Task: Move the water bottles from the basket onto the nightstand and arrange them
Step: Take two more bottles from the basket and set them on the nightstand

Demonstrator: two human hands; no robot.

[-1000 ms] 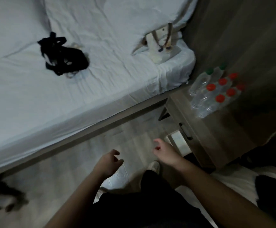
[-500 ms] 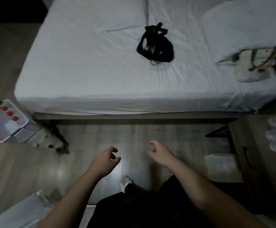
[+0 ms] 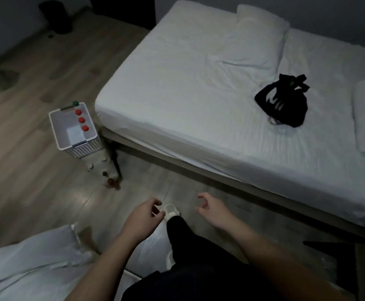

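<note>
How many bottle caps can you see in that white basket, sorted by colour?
Red caps: 3
Green cap: 1
Total: 4, all along one side of the white basket

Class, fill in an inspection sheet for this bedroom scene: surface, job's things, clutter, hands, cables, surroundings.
Surface: wooden plank floor; nightstand not clearly seen.
Job's things: white perforated plastic basket on the floor by the bed corner, holding three red-capped bottles and one green-capped bottle.
Clutter: black strappy bundle on the bed; white plastic sheeting at lower left.
Hands: left hand and right hand both empty, fingers loosely curled.
Cables: nothing seen.
Surroundings: white-sheeted bed, white pillow.
</note>
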